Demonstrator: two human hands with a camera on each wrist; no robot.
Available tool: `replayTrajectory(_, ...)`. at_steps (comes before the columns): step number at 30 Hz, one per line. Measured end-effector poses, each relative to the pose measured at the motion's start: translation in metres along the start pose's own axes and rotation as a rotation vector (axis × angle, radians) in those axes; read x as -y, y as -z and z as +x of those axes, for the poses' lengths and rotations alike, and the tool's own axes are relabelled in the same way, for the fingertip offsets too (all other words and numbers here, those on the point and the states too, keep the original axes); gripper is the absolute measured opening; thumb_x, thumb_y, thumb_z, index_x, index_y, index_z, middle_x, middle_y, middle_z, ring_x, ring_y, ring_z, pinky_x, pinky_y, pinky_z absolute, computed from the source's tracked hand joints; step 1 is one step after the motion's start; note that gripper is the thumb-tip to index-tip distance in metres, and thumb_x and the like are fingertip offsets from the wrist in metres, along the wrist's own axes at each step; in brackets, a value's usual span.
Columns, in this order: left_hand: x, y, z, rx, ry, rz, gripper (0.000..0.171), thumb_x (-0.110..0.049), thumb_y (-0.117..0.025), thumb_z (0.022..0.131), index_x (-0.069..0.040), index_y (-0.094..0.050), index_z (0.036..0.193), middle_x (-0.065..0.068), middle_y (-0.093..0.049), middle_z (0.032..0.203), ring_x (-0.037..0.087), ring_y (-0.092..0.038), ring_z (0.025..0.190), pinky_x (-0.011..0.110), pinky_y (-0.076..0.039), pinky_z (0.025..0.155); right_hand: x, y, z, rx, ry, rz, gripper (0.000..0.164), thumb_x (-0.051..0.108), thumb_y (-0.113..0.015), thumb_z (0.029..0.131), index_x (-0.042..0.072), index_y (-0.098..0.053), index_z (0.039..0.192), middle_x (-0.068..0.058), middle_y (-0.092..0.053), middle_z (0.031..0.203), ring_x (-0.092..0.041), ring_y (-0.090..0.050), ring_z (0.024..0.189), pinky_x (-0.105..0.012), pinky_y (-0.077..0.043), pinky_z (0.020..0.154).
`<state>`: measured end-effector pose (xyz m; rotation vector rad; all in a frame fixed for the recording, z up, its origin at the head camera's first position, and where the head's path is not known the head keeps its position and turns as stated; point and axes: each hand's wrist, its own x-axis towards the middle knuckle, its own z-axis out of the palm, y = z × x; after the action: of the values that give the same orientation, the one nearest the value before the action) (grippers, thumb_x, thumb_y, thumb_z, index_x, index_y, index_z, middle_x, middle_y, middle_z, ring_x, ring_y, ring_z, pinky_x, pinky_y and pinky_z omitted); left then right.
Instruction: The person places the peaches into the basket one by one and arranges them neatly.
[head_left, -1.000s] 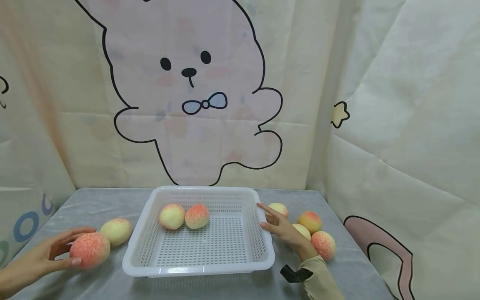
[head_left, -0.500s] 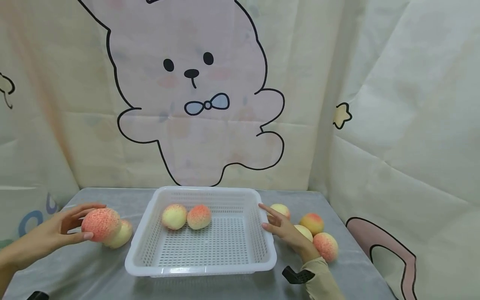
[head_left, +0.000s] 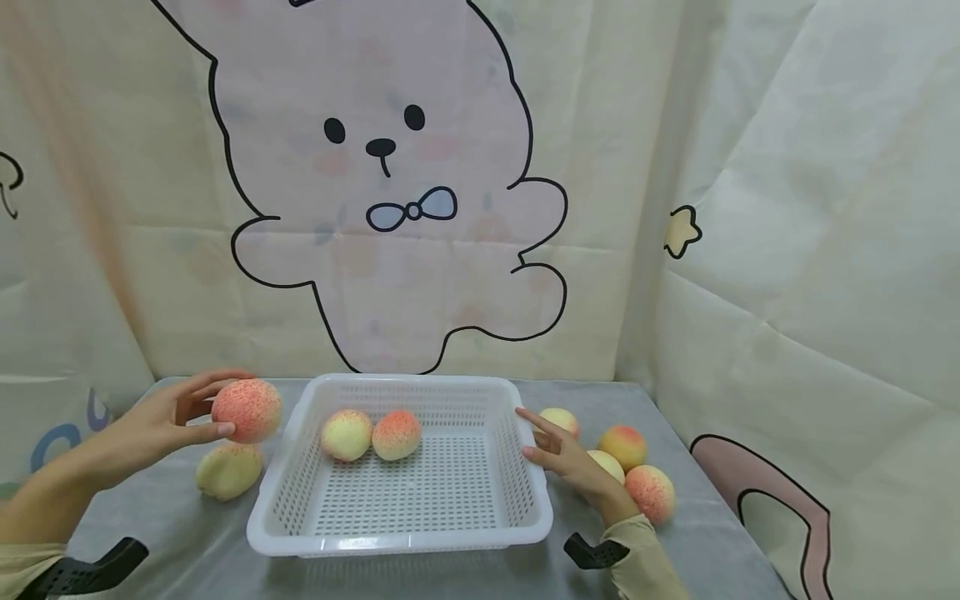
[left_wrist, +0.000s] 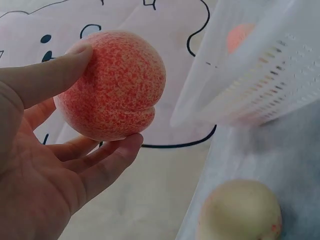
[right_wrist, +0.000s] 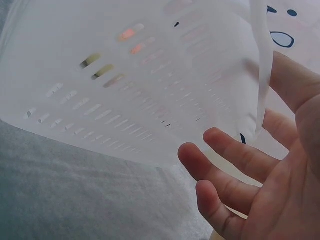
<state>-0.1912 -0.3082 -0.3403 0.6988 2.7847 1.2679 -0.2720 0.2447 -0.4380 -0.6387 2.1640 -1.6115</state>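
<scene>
A red-speckled peach (head_left: 247,410) is pinched between the thumb and fingers of my left hand (head_left: 161,425). It is raised off the table beside the left rim of a white plastic basket (head_left: 405,544). Below that hand lies a pale yellow peach (head_left: 229,471), also seen in the left wrist view. Two peaches, one yellowish (head_left: 347,435) and one redder (head_left: 397,435), sit in the basket's far left part. My right hand (head_left: 572,462) touches the basket's right rim with thumb and index finger. In the right wrist view, its other fingers (right_wrist: 245,155) hang loosely outside the perforated wall.
Right of the basket, several peaches lie close to my right hand and forearm, among them a reddish one (head_left: 650,494) and an orange-yellow one (head_left: 622,447). A grey cloth covers the table (head_left: 360,579). Printed curtains (head_left: 585,167) stand behind it and at both sides.
My left hand has lifted the red-speckled peach up, forward and to the right, from beside the yellow peach to near the basket's left rim. The right hand stays at the rim.
</scene>
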Motion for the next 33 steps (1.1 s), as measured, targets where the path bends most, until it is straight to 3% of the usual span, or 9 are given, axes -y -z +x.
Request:
replayTrajectory(1, -0.002, -0.001, 0.003, -0.005, -0.005, 0.01, 0.058, -0.014, -0.058, 0.096, -0.024, -0.034, 0.148, -0.022, -0.054, 0.133, -0.017, -0.048, 0.114, 0.031, -0.053, 0.081, 0.001, 0.0, 0.0, -0.001, -0.004, 0.0, 0.064, 0.025, -0.056, 0.098, 0.033, -0.024, 0.153, -0.013, -0.044, 0.15, -0.018, -0.058, 0.12, -0.038, -0.05, 0.097)
replayTrajectory(6, -0.01, -0.007, 0.022, 0.004, -0.003, -0.006, 0.057, -0.02, -0.061, 0.094, -0.026, -0.037, 0.146, -0.02, -0.053, 0.133, -0.016, -0.049, 0.114, 0.032, -0.052, 0.083, 0.001, 0.001, 0.0, 0.009, 0.006, 0.007, 0.065, 0.024, -0.055, 0.099, 0.03, -0.022, 0.154, -0.015, -0.044, 0.15, -0.016, -0.059, 0.118, -0.035, -0.051, 0.095)
replayTrajectory(9, -0.012, -0.011, 0.033, 0.02, -0.012, -0.042, 0.058, -0.021, -0.063, 0.094, -0.022, -0.037, 0.146, -0.018, -0.053, 0.134, -0.013, -0.052, 0.113, 0.023, -0.051, 0.082, 0.0, 0.001, 0.0, 0.015, 0.009, 0.012, 0.064, 0.023, -0.055, 0.099, 0.03, -0.022, 0.154, -0.016, -0.045, 0.149, -0.014, -0.06, 0.116, -0.033, -0.051, 0.093)
replayTrajectory(14, -0.019, -0.021, 0.048, 0.016, -0.038, -0.07, 0.059, -0.021, -0.065, 0.092, -0.021, -0.039, 0.145, -0.004, -0.053, 0.138, -0.011, -0.053, 0.113, 0.031, -0.053, 0.085, -0.001, 0.001, 0.0, 0.025, 0.013, 0.018, 0.064, 0.021, -0.053, 0.1, 0.029, -0.021, 0.154, -0.017, -0.046, 0.149, -0.015, -0.061, 0.115, -0.033, -0.051, 0.094)
replayTrajectory(16, -0.022, -0.025, 0.053, 0.017, -0.042, -0.079, 0.058, -0.022, -0.066, 0.092, -0.021, -0.04, 0.144, 0.004, -0.053, 0.139, -0.002, -0.055, 0.117, 0.037, -0.053, 0.087, -0.001, 0.001, -0.001, 0.027, 0.016, 0.018, 0.064, 0.021, -0.053, 0.1, 0.029, -0.021, 0.154, -0.017, -0.046, 0.149, -0.015, -0.061, 0.115, -0.033, -0.051, 0.094)
replayTrajectory(21, -0.026, -0.034, 0.067, 0.029, -0.026, -0.108, 0.06, -0.025, -0.068, 0.09, -0.02, -0.04, 0.143, 0.011, -0.052, 0.14, 0.036, -0.053, 0.126, 0.051, -0.051, 0.091, -0.002, 0.001, -0.001, 0.028, 0.026, 0.022, 0.065, 0.02, -0.054, 0.099, 0.029, -0.02, 0.154, -0.018, -0.046, 0.148, -0.017, -0.061, 0.114, -0.032, -0.051, 0.092)
replayTrajectory(23, -0.027, -0.037, 0.072, 0.034, -0.025, -0.108, 0.06, -0.027, -0.069, 0.089, -0.02, -0.04, 0.142, 0.011, -0.052, 0.14, 0.042, -0.052, 0.127, 0.053, -0.051, 0.091, -0.002, 0.001, -0.002, 0.028, 0.028, 0.02, 0.065, 0.02, -0.054, 0.099, 0.028, -0.02, 0.155, -0.019, -0.047, 0.147, -0.017, -0.061, 0.114, -0.032, -0.051, 0.092)
replayTrajectory(33, -0.03, -0.046, 0.094, 0.067, -0.033, -0.141, 0.061, -0.026, -0.069, 0.089, -0.018, -0.041, 0.142, 0.016, -0.051, 0.14, 0.038, -0.056, 0.123, 0.046, -0.053, 0.091, 0.0, 0.0, -0.001, -0.005, -0.02, 0.001, 0.064, 0.025, -0.055, 0.099, 0.032, -0.022, 0.154, -0.013, -0.046, 0.149, -0.017, -0.062, 0.115, -0.035, -0.051, 0.096)
